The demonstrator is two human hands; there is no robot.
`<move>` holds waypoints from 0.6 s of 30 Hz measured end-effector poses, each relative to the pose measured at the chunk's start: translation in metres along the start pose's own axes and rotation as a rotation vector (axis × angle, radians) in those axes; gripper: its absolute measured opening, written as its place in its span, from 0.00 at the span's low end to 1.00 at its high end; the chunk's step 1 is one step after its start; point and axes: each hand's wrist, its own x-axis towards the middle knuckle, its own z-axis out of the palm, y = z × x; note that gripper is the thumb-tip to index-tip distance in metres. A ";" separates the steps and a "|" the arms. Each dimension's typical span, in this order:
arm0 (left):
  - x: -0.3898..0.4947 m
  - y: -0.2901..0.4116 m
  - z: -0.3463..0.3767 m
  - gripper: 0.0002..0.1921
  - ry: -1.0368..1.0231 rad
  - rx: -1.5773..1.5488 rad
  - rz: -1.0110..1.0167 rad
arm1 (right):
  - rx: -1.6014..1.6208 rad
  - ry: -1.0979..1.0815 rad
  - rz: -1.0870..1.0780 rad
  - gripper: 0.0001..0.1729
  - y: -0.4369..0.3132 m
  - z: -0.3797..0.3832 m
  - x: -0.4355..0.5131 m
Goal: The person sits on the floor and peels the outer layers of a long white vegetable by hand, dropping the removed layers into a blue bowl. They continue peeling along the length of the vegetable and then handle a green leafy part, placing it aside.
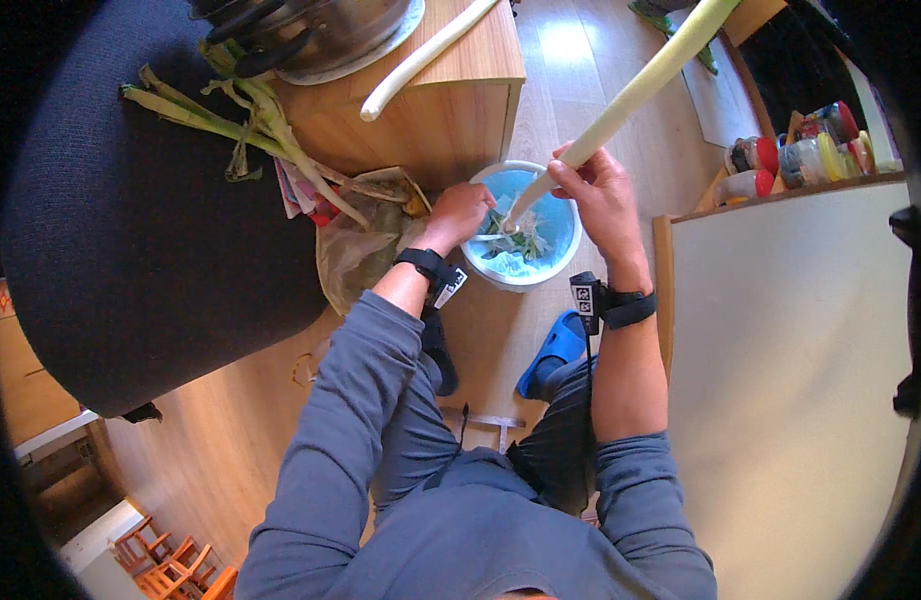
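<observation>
In my right hand (597, 187) is a long leek (640, 90), gripped near its lower part; its root end points down over a white bin (576, 244) lined with a blue bag. Leek trimmings (531, 240) lie inside. My left hand (460, 214) is at the bin's left rim with its fingers curled; a small pale blade-like piece (489, 238) shows just below it, and its handle, if any, is hidden. A second, pale leek stalk (423, 64) lies across the wooden cabinet's top, its end past the edge. Untrimmed leeks (280, 135) lean at the upper left.
Metal pots (333, 37) stand on the wooden cabinet (460, 97). A dark fabric seat (160, 247) fills the left. Plastic bags (355, 255) are beside the bin. Lidded jars (753, 155) stand beyond the white panel (783, 300) at right. My feet are just below the bin.
</observation>
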 end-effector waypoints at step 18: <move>-0.009 0.064 -0.033 0.13 -0.193 -0.754 -0.004 | 0.316 0.014 0.199 0.14 0.017 -0.041 0.028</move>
